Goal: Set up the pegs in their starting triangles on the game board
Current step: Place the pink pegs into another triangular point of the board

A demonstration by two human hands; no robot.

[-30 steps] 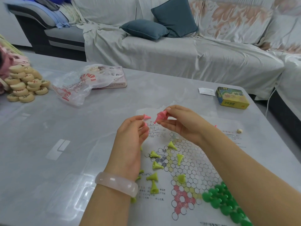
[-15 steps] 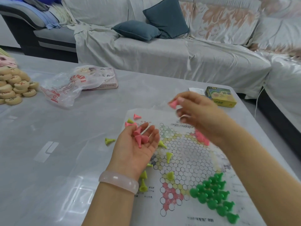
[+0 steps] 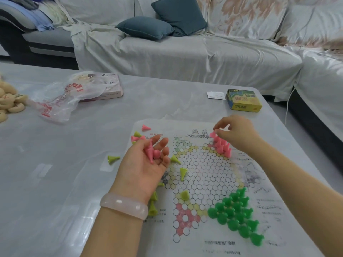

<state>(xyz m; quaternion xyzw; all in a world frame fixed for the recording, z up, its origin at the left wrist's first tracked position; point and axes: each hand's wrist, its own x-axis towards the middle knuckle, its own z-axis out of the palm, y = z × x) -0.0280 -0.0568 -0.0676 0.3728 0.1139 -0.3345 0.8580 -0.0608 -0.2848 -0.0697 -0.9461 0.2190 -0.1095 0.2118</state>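
Left hand [image 3: 146, 164] palm up, open, cupping about three pink pegs [image 3: 151, 152]. Right hand [image 3: 239, 134] pinch grip on one pink peg [image 3: 213, 134] at pink cluster [image 3: 222, 146] on game board [image 3: 204, 173]; cluster count unclear. Dark green triangle [image 3: 237, 214] near right; yellow-green pegs [image 3: 182, 172] scattered, some hidden under left wrist.

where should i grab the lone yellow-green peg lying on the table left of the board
Pinch the yellow-green peg across its narrow stem, coming from above. It lies tipped on its side on bare table, flared base to the left, with free space all around it, so the slim stem fits between two fingertips.
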